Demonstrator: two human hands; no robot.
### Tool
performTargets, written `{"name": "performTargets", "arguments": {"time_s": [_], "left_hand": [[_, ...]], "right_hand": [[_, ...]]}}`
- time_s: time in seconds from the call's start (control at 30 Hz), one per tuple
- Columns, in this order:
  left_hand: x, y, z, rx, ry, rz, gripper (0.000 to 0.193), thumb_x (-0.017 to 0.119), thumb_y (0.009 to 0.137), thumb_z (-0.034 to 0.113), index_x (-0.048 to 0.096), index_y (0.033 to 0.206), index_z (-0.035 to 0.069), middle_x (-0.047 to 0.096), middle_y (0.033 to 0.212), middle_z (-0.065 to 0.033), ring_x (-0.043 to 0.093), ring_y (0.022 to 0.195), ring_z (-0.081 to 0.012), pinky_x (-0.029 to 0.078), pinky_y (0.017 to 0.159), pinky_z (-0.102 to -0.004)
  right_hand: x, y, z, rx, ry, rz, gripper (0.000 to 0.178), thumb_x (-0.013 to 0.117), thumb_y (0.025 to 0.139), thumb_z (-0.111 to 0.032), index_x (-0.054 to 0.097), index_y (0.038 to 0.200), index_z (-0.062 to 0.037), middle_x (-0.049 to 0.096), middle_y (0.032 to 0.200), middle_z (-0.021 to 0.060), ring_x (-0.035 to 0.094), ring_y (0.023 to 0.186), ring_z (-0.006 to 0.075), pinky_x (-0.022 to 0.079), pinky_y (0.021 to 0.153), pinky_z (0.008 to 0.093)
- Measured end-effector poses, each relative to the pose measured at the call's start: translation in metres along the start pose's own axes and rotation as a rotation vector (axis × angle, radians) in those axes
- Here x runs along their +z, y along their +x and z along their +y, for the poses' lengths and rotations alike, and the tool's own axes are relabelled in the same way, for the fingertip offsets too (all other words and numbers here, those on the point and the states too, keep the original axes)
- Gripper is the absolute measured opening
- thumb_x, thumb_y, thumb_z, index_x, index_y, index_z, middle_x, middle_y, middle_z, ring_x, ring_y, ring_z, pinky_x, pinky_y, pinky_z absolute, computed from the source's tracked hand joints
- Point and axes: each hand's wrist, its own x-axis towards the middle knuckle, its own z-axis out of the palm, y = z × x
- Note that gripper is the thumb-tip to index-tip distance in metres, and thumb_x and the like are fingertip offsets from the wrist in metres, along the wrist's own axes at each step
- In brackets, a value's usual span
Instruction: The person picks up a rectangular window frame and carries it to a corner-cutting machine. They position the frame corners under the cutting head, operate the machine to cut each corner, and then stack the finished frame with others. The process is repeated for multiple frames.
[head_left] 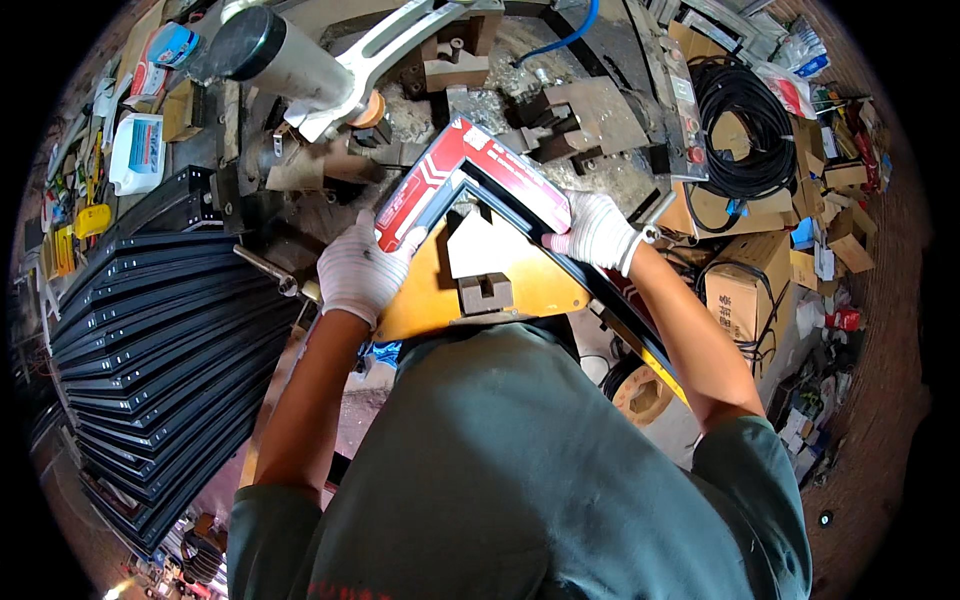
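Observation:
Both my hands wear white striped gloves. Between them is the corner of a dark metal frame (590, 278) with red printed film along its two arms, the corner pointing away from me. My left hand (362, 268) closes round the left arm of the corner, its thumb on the inner side. On the right arm, my right hand (597, 231) grips near the end of the red film. Inside the corner lie a yellow plate (415, 285), a pale pointed block (485, 247) and a small grey notched block (486, 293). The frame's far right length passes beneath my right forearm.
Dark frames (170, 345) are stacked at the left. A grey cylinder on a metal arm (285, 65) stands over the machine bed at the upper left. A white jug (138, 153) sits beyond the stack. Coiled black cable (775, 130) and cardboard boxes (745, 290) fill the right side.

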Motion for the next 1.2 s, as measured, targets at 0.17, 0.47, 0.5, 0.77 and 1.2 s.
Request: {"name": "performTargets", "arguments": {"time_s": [0.17, 0.47, 0.5, 0.77, 1.2], "left_hand": [[0.005, -0.002, 0.008, -0.047, 0.029, 0.028, 0.064, 0.068, 0.089, 0.065, 0.062, 0.109, 0.004, 0.074, 0.094, -0.0227, 0.072, 0.093, -0.0404, 0.057, 0.082, -0.0488], [-0.002, 0.001, 0.013, -0.048, -0.036, 0.022, 0.068, 0.072, 0.086, 0.065, 0.062, 0.109, 0.002, 0.074, 0.097, -0.0231, 0.071, 0.095, -0.0408, 0.057, 0.084, -0.0457], [-0.006, 0.000, 0.017, -0.062, -0.065, -0.010, 0.063, 0.076, 0.086, 0.059, 0.062, 0.112, 0.002, 0.074, 0.100, -0.0223, 0.072, 0.097, -0.0389, 0.057, 0.085, -0.0444], [-0.040, 0.021, 0.009, 0.608, -0.720, 0.974, 0.071, 0.084, 0.085, 0.005, 0.046, 0.144, 0.005, 0.051, 0.133, -0.0126, 0.055, 0.114, -0.0205, 0.047, 0.101, -0.0349], [-0.130, 0.016, 0.063, 0.596, -0.854, 0.107, 0.050, 0.080, 0.090, 0.008, 0.061, 0.136, 0.003, 0.072, 0.123, -0.0111, 0.068, 0.112, -0.0181, 0.054, 0.101, -0.0345]], "right_hand": [[0.000, 0.000, -0.010, 0.062, -0.056, -0.006, 0.047, 0.077, 0.075, -0.036, 0.070, 0.108, -0.0018, 0.073, 0.090, 0.0240, 0.071, 0.086, 0.0419, 0.058, 0.080, 0.0431], [-0.003, 0.000, -0.011, 0.076, -0.080, -0.021, 0.048, 0.079, 0.075, -0.038, 0.068, 0.104, -0.0003, 0.071, 0.088, 0.0251, 0.069, 0.085, 0.0444, 0.057, 0.079, 0.0446], [-0.006, 0.000, -0.013, 0.088, -0.086, -0.048, 0.050, 0.078, 0.075, -0.039, 0.069, 0.104, -0.0002, 0.072, 0.089, 0.0254, 0.070, 0.085, 0.0437, 0.058, 0.079, 0.0446], [-0.014, -0.003, -0.018, 0.088, -0.131, -0.048, 0.055, 0.076, 0.074, -0.043, 0.071, 0.105, 0.0020, 0.072, 0.092, 0.0284, 0.070, 0.090, 0.0452, 0.056, 0.085, 0.0469], [-0.011, -0.008, -0.016, 0.050, -0.180, -0.002, 0.057, 0.075, 0.074, -0.042, 0.072, 0.105, 0.0053, 0.072, 0.094, 0.0301, 0.071, 0.092, 0.0435, 0.056, 0.088, 0.0463]]}}
